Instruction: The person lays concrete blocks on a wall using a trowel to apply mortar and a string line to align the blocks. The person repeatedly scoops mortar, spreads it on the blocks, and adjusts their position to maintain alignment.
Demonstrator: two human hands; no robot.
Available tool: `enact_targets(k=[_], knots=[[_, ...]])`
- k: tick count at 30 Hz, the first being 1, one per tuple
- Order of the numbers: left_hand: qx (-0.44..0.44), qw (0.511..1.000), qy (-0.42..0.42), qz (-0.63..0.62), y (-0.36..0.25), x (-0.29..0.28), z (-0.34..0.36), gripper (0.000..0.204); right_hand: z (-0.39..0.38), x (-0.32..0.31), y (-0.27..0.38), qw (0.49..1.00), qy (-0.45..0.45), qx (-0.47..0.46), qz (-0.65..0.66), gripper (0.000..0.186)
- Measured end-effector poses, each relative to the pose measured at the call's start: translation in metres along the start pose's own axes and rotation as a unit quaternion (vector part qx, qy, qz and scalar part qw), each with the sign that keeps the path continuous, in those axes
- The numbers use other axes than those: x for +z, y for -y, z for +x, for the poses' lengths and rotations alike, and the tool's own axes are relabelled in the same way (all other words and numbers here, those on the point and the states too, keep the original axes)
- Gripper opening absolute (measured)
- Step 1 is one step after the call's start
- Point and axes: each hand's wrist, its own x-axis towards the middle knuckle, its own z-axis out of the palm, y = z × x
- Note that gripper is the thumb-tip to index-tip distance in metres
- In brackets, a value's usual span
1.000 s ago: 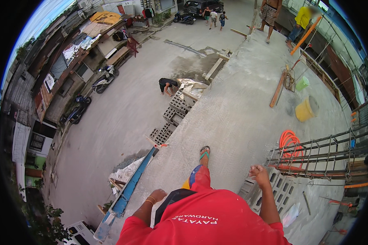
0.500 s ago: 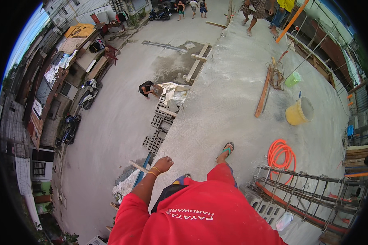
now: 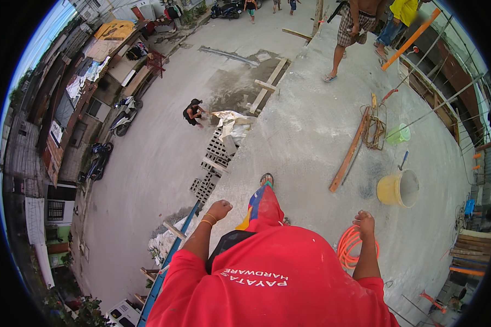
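Note:
My left hand (image 3: 219,210) hangs in a loose fist near the edge of the concrete slab (image 3: 300,136), with a band around its wrist. On the other side, my right hand (image 3: 364,222) is held up with its fingers curled in, and nothing shows in it. Beneath that hand and forearm lies a coil of orange hose (image 3: 342,248), apart from the hand. My sandalled foot (image 3: 267,179) is stepping out ahead on the slab. A yellow bucket (image 3: 387,189) lies tipped farther ahead on the right.
A wooden plank (image 3: 348,155), a green pail (image 3: 396,135) and an orange pole (image 3: 412,39) are ahead right. A person in checkered shorts (image 3: 350,32) walks there. Below the left edge are hollow blocks (image 3: 204,188), a person (image 3: 192,113) and a parked motorbike (image 3: 98,161).
I have stepped forward, and my right hand has come into view. The steel bar cage has left the view. The person in checkered shorts is closer; the one below stands straighter.

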Motion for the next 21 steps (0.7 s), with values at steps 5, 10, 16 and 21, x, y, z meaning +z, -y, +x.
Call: enact_targets(k=[5, 10, 16, 21], knots=[[-0.08, 0.985, 0.009, -0.153, -0.075, -0.06, 0.152, 0.043, 0.118, 0.068, 0.148, 0.999, -0.003, -0.029, -0.042, 0.024], [-0.083, 0.984, -0.01, -0.157, -0.141, -0.135, 0.296, 0.042, 0.141, 0.132, 0.204, 0.982, 0.059, 0.054, -0.171, 0.022], [-0.089, 0.97, -0.016, -0.225, -0.236, -0.214, 0.434, 0.043, 0.232, 0.117, 0.238, 0.947, 0.14, -0.001, -0.289, 0.023], [-0.094, 0.978, -0.008, -0.186, -0.285, -0.235, 0.509, 0.043, 0.328, 0.111, 0.259, 0.991, 0.041, 0.127, -0.03, 0.027]])
